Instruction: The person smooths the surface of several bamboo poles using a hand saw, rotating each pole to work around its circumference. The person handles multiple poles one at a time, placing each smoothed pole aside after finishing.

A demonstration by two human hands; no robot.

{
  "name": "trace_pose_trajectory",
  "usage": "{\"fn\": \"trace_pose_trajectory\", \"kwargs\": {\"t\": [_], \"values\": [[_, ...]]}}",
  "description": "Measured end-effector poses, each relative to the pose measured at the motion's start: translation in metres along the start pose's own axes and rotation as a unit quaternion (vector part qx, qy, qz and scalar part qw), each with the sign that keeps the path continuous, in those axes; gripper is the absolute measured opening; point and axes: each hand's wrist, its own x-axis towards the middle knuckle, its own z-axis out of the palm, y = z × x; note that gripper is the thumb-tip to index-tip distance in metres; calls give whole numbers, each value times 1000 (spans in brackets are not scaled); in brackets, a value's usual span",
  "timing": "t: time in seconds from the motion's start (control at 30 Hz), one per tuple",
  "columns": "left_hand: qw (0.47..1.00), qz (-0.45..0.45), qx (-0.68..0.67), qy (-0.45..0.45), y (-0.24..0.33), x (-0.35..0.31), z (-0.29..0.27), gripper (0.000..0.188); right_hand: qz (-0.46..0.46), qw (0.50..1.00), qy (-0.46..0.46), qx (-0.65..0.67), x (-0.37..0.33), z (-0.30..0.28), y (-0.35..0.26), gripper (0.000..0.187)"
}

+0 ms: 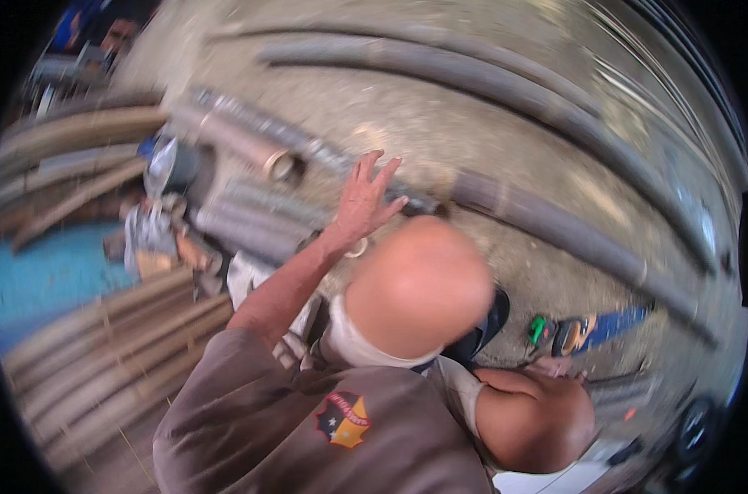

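Note:
My left hand [366, 198] is stretched forward beyond my left knee, fingers spread, with nothing in it. It hovers over or beside a dark, mottled pole [312, 148] lying on the ground; whether it touches is unclear. A long bamboo pole [547, 222] starts just right of that hand. My right hand [553, 365] is low behind my right knee, mostly hidden and blurred, so its fingers cannot be read. Close to it lies a handsaw with an orange-brown handle [573, 333] and a blue blade [621, 321]. A small green object [539, 329] is beside the handle.
Cut bamboo lengths [250, 226] and a hollow-ended piece [279, 165] lie at left, near a dark bucket [176, 169]. Split bamboo strips [119, 354] are stacked lower left beside a blue surface [53, 272]. Longer poles [473, 78] curve across the far ground. A wheel [697, 428] stands lower right.

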Motion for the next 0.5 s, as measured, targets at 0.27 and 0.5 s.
{"fn": "trace_pose_trajectory", "kwargs": {"t": [0.27, 0.5], "values": [[952, -243, 110, 152, -77, -172, -40, 77, -326, 928, -171, -55, 78, 102, -222, 39], [984, -165, 26, 61, -164, -145, -62, 73, -438, 845, -306, -22, -25, 177, -371, 41]]}}
